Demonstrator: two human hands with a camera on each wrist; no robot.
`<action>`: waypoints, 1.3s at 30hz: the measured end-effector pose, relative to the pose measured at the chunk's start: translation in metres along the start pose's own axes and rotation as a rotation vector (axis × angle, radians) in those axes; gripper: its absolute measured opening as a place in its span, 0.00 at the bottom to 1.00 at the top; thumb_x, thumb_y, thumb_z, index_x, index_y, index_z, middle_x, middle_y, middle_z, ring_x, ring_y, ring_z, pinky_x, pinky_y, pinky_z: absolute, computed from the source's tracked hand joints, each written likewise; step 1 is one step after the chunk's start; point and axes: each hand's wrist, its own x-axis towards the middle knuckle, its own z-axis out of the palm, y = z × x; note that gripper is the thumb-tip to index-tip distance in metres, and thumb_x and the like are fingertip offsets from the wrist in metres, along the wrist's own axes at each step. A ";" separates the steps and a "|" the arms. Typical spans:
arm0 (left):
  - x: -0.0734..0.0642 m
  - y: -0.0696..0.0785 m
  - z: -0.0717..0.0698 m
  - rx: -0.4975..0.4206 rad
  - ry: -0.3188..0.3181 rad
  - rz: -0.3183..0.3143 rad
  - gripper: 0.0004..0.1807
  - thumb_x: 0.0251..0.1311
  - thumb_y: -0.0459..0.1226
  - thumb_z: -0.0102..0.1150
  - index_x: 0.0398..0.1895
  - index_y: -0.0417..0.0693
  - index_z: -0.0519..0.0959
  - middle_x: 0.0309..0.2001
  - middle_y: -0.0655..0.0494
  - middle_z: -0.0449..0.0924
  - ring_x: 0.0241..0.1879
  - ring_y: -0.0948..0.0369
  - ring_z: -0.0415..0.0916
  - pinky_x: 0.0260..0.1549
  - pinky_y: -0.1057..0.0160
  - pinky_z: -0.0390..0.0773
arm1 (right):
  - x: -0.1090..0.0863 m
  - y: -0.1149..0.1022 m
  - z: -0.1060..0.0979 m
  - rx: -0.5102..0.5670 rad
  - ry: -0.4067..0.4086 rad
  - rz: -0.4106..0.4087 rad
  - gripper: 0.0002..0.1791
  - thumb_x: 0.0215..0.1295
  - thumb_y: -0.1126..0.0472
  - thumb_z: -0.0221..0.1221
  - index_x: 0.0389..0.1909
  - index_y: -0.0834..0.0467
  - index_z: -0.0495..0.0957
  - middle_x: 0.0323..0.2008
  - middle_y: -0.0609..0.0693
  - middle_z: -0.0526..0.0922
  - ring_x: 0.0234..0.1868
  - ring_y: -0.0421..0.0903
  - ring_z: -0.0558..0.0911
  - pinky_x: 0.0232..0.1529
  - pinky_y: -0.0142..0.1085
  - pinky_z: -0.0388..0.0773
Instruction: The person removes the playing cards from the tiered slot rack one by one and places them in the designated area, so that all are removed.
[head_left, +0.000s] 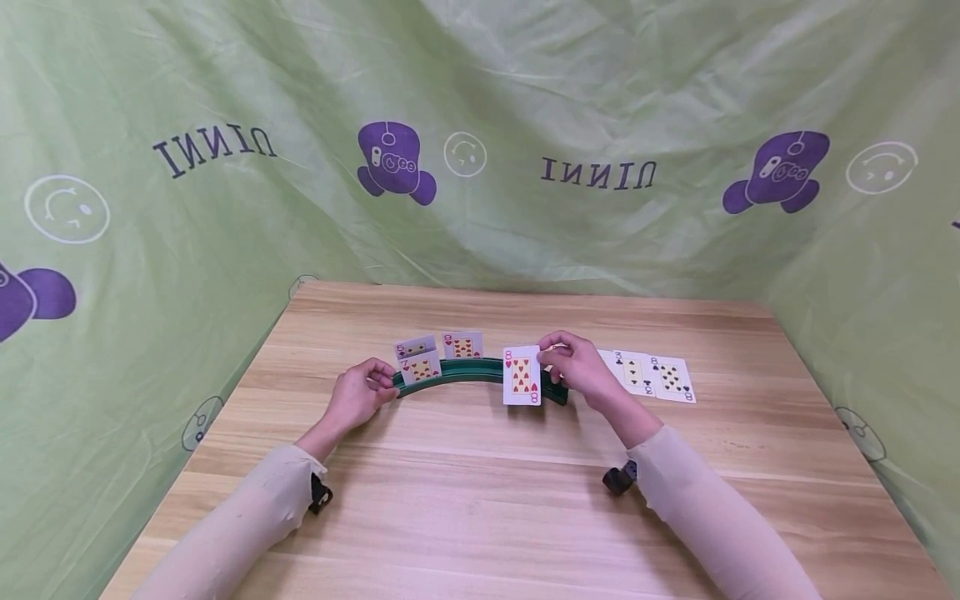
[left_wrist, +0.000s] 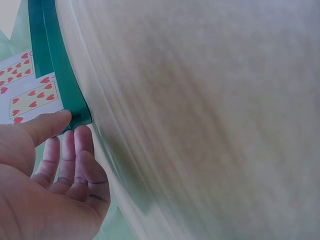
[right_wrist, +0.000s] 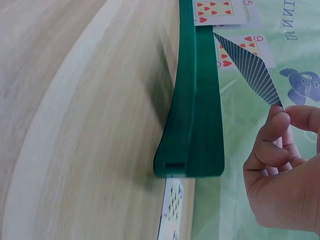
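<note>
A curved green card holder (head_left: 468, 367) sits on the wooden table. My left hand (head_left: 360, 393) grips its left end, thumb on top and fingertips against the end in the left wrist view. A seven of hearts (head_left: 421, 367) stands in the holder near that hand, with a five (head_left: 414, 346) partly hidden behind it. Another hearts card (head_left: 462, 344) stands in the back, right of them. My right hand (head_left: 583, 367) pinches an eight of hearts (head_left: 522, 376) by its edge, above the holder's right part. In the right wrist view this card's patterned back shows, slightly bent.
Several face-up cards lie right of the holder, among them an eight of a black suit (head_left: 674, 379) and a card with few black pips (head_left: 633, 372). Beyond the table (head_left: 480, 500) hangs a green printed cloth (head_left: 510, 225). Both wrists wear small black devices.
</note>
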 end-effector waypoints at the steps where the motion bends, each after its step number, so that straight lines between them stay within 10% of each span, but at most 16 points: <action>1: 0.000 0.000 0.000 0.002 -0.001 -0.001 0.14 0.56 0.29 0.69 0.44 0.42 0.79 0.40 0.47 0.83 0.37 0.57 0.81 0.40 0.61 0.81 | -0.001 0.000 -0.002 -0.005 0.004 0.001 0.13 0.70 0.61 0.56 0.52 0.60 0.73 0.31 0.45 0.83 0.25 0.42 0.74 0.23 0.30 0.67; 39: 0.000 0.000 0.000 -0.011 -0.004 -0.014 0.13 0.56 0.29 0.68 0.44 0.42 0.79 0.40 0.46 0.82 0.37 0.56 0.80 0.41 0.60 0.82 | -0.024 0.027 -0.069 -0.071 0.093 0.064 0.18 0.72 0.60 0.53 0.58 0.63 0.70 0.27 0.45 0.80 0.23 0.37 0.74 0.22 0.29 0.67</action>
